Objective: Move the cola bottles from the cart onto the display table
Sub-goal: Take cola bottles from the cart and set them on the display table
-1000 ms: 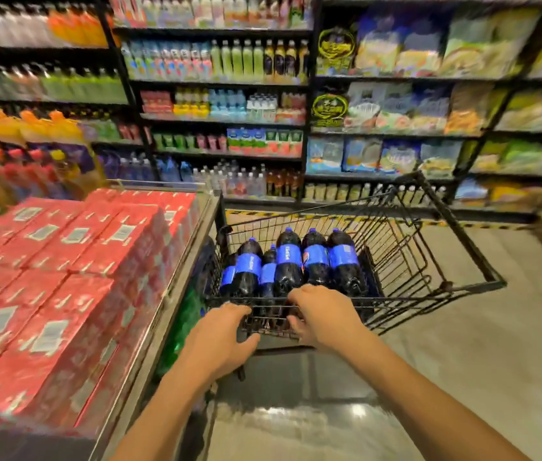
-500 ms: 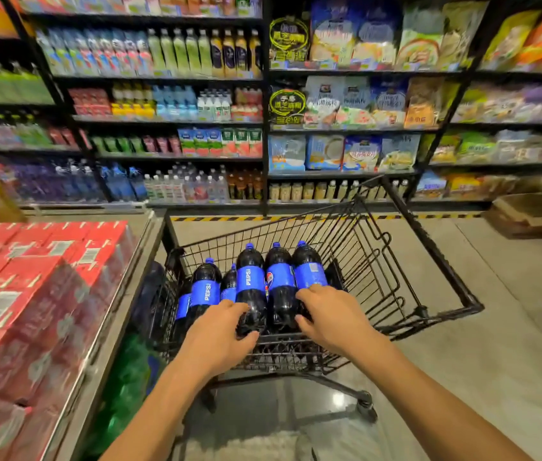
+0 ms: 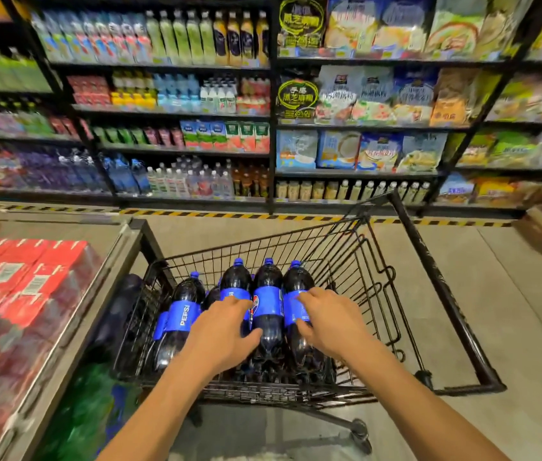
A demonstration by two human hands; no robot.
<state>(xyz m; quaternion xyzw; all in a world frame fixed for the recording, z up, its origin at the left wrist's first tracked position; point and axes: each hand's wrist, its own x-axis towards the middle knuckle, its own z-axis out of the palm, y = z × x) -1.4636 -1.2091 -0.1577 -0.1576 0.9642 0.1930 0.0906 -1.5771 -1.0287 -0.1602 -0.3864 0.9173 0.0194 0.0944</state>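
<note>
The cola bottles [image 3: 268,304] are grouped in the near left part of the wire cart [image 3: 446,294]. One is gripped by the left hand [image 3: 226,331] and one by the right hand [image 3: 329,321]. The display table [image 3: 73,331], loaded with shrink-wrapped packs [image 3: 13,287], is set just left of the cart. Stocked shelves [image 3: 273,94] are ranged behind.

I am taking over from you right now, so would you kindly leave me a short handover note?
Left hand: grips a middle cola bottle in the cart.
Right hand: grips the rightmost cola bottle.
Things: at least five bottles visible, all in the cart; the display table on the left holds red packs.
Done: no bottle moved yet, as far as visible.
Left: lift these two onto the table, then the rest.
</note>
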